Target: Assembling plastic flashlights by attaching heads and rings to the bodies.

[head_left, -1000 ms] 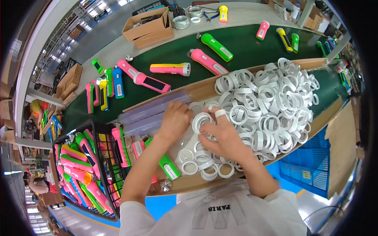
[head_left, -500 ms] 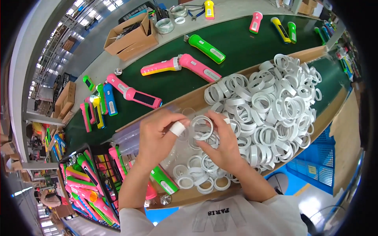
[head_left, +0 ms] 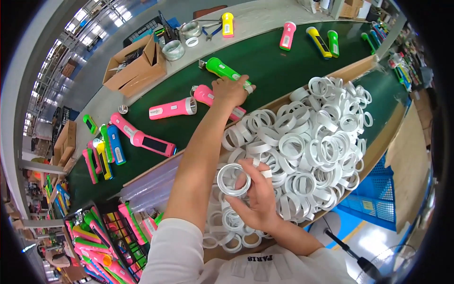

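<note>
1. The left hand (head_left: pixel 231 91) has been moved away from the ring and is now laid over the near end of a green flashlight (head_left: pixel 218 67) on the green belt (head_left: pixel 283 66). It cannot be told, from above the back of the hand, whether the fingers are closed on the flashlight or only rested on it.
2. A white ring (head_left: pixel 231 193) is now held by the right hand (head_left: pixel 259 201) alone, clamped at its edge between thumb and fingers. Half a second ago it was held up between both hands.
3. The work is thus split: the ring is kept raised by one hand, while the flashlight is reached by the other. The two things are well apart.
4. The ring is held just beside the big pile of white rings (head_left: pixel 302 146), which is heaped in a long cardboard tray (head_left: pixel 364 68).
5. A pink flashlight (head_left: pixel 203 94) is partly covered by the left hand and forearm. More flashlights are held in the black basket (head_left: pixel 124 232) at lower left.
</note>
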Action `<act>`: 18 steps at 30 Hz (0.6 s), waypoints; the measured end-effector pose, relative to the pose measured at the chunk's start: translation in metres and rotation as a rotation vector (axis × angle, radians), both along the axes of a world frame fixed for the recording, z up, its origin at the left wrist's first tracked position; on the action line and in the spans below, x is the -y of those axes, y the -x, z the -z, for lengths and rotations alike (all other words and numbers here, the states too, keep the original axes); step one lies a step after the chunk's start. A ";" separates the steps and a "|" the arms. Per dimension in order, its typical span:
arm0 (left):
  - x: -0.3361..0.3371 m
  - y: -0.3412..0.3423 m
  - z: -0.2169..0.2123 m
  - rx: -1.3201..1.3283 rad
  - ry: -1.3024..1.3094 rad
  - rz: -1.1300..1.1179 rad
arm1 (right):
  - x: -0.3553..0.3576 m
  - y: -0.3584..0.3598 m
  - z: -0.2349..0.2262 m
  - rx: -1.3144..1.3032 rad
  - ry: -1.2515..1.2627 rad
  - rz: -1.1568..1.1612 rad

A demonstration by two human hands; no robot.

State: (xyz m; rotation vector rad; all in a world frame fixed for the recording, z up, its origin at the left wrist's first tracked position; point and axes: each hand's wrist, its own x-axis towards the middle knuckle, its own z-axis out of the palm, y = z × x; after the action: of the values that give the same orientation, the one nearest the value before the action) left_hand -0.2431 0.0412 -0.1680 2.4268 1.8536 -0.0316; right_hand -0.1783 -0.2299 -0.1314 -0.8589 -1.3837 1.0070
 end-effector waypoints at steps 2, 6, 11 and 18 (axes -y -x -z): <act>-0.006 0.008 -0.001 0.081 0.031 -0.090 | 0.001 0.001 0.000 -0.030 0.012 -0.003; 0.017 0.051 -0.019 0.319 -0.040 -0.020 | 0.001 -0.002 0.000 -0.058 0.056 0.004; 0.126 0.123 -0.112 0.837 0.002 0.126 | 0.002 -0.002 0.000 -0.090 0.007 0.051; 0.294 0.181 -0.198 1.183 0.249 -0.015 | 0.005 0.006 0.002 -0.146 0.090 0.055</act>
State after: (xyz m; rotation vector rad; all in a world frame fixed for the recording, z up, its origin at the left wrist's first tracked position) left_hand -0.4246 -0.2529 0.0304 1.5946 1.1756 0.8888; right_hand -0.1840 -0.2346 -0.1336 -0.8683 -1.1930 1.0747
